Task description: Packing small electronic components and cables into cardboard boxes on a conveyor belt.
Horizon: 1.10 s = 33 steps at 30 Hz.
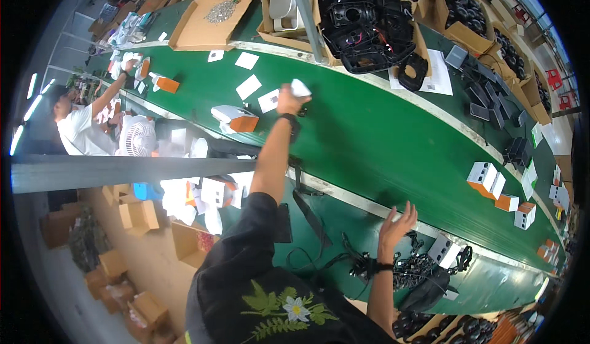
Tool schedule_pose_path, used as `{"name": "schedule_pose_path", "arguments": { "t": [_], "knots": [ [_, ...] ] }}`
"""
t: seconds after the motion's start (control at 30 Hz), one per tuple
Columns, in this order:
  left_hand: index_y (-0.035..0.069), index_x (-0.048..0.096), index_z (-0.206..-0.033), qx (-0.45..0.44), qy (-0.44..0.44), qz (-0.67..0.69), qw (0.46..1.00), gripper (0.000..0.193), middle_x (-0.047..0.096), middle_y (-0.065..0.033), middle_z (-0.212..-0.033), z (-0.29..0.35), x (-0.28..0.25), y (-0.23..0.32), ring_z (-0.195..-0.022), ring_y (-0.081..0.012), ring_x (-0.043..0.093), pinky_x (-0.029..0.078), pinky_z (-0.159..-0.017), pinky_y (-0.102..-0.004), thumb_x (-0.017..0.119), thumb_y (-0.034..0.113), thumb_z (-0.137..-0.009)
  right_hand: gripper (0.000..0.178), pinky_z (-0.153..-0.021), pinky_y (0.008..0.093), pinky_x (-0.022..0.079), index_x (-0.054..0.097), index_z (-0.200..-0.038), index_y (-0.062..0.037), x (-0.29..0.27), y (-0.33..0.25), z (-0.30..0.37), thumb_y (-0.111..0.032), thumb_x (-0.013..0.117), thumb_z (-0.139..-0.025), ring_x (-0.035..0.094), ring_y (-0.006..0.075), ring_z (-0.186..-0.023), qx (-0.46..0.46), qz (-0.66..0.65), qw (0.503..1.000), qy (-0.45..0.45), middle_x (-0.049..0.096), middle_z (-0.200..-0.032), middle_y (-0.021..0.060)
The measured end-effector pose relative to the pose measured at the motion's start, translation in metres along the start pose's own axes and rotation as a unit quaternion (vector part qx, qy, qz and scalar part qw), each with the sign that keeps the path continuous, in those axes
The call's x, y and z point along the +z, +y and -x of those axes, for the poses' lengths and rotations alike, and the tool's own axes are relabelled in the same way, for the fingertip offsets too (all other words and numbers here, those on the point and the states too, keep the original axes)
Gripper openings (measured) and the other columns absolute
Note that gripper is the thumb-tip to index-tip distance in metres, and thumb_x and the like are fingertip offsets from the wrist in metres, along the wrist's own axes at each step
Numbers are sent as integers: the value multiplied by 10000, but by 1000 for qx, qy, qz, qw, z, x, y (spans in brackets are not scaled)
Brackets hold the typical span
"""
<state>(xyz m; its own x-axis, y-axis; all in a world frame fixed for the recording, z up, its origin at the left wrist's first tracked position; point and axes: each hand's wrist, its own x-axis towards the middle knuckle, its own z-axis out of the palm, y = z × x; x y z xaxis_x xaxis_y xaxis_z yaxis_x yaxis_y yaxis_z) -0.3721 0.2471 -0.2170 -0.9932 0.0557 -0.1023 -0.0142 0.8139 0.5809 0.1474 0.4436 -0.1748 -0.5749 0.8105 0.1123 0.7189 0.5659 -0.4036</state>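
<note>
My left hand (290,101) reaches far over the green conveyor belt (369,135), its fingers closed on a small white piece (300,88) whose kind I cannot make out. A white leaflet (268,101) lies just left of that hand, and an orange-and-white box (236,119) stands on the belt further left. My right hand (396,224) hovers by the belt's near edge with fingers spread and nothing in them. Below it, a tangle of black cables (413,270) and a white box (444,250) lie on the near green table.
Cartons of black plastic housings (369,24) line the far side. More orange-and-white boxes (485,179) sit at the right. A grey metal bar (135,173) crosses on the left, near a white fan (137,136). A co-worker (86,122) reaches over the belt at far left.
</note>
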Motion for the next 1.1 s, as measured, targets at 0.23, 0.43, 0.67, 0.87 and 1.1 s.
{"name": "schedule_pose_path", "arguments": {
  "t": [0.23, 0.43, 0.67, 0.87, 1.1],
  "knots": [
    [142, 510, -1571, 39, -49, -309, 949, 921, 718, -199, -1355, -42, -72, -83, -1276, -409, 697, 628, -1010, -497, 943, 342, -783, 646, -1334, 693, 141, 360, -1697, -50, 81, -37, 23, -313, 516, -1128, 211, 494, -1662, -9, 13, 1000, -20, 261, -1790, 269],
    [86, 728, -1246, 172, -77, -332, 924, 786, 647, -173, -1371, -36, -67, -65, -1277, -396, 655, 630, -1017, -457, 1071, 262, -562, 618, -1342, 684, 136, 382, -1673, -28, 87, -27, 24, -328, 454, -1138, 213, 464, -1674, -7, 40, 999, 2, 257, -1803, 246],
    [49, 591, -1412, 32, -147, -321, 935, 992, 678, -249, -1362, -22, -65, -45, -1232, -410, 689, 614, -1004, -476, 1071, 355, -599, 594, -1344, 671, 151, 418, -1645, -20, 88, -25, 25, -326, 447, -1137, 239, 475, -1661, -10, 29, 999, 12, 287, -1788, 253],
    [31, 657, -1339, 106, -42, -268, 957, 829, 656, -209, -1334, -3, -63, -51, -1284, -411, 633, 584, -1048, -503, 1040, 261, -641, 582, -1342, 664, 165, 446, -1631, -31, 93, -26, 26, -318, 457, -1125, 257, 476, -1653, -5, 3, 1000, 27, 300, -1779, 261],
    [1, 796, -1175, 195, -85, -246, 946, 607, 695, -213, -1341, -1, -57, -51, -1262, -418, 662, 582, -1067, -493, 1027, 238, -666, 581, -1338, 682, 141, 426, -1640, -33, 93, -21, 19, -289, 470, -1119, 247, 470, -1661, -5, 19, 1000, 13, 297, -1782, 260]
  ]
}}
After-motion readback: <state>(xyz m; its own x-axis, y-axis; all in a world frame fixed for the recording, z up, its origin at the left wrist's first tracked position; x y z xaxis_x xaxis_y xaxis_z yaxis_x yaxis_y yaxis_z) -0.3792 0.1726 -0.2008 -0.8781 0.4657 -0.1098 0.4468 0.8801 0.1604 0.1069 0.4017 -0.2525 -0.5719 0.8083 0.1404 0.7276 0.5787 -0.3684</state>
